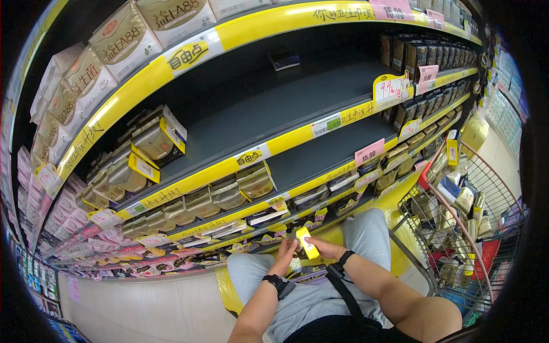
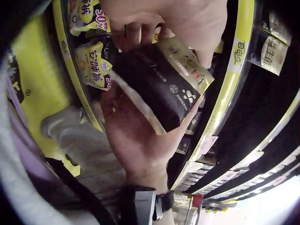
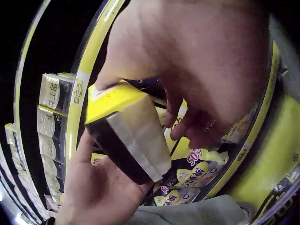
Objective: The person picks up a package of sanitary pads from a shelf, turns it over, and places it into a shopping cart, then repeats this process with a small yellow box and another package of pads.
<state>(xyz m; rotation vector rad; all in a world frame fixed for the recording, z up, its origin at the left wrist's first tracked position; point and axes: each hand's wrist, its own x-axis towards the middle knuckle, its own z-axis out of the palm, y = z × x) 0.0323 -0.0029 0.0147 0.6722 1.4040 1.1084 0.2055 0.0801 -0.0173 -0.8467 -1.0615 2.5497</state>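
Observation:
Between both hands, over the lap, is a small soft pack of sanitary pads (image 1: 307, 243) with a bright yellow end. The left wrist view shows its black and gold front (image 2: 161, 86); the right wrist view shows its pale side (image 3: 140, 136) beside the yellow end. The left hand (image 1: 282, 258) holds one side, its palm and thumb against the pack in the right wrist view. Opposite, the right hand (image 1: 330, 250) grips the pack, with its thumb on the yellow end. The right fingers are partly hidden behind it.
Shelves with yellow edge strips (image 1: 251, 157) and price tags curve around the front, bearing rows of gold and dark packs (image 1: 183, 211). A wire shopping cart (image 1: 492, 274) holding several packs stands at the right. A yellow mat (image 1: 409, 234) lies by the legs.

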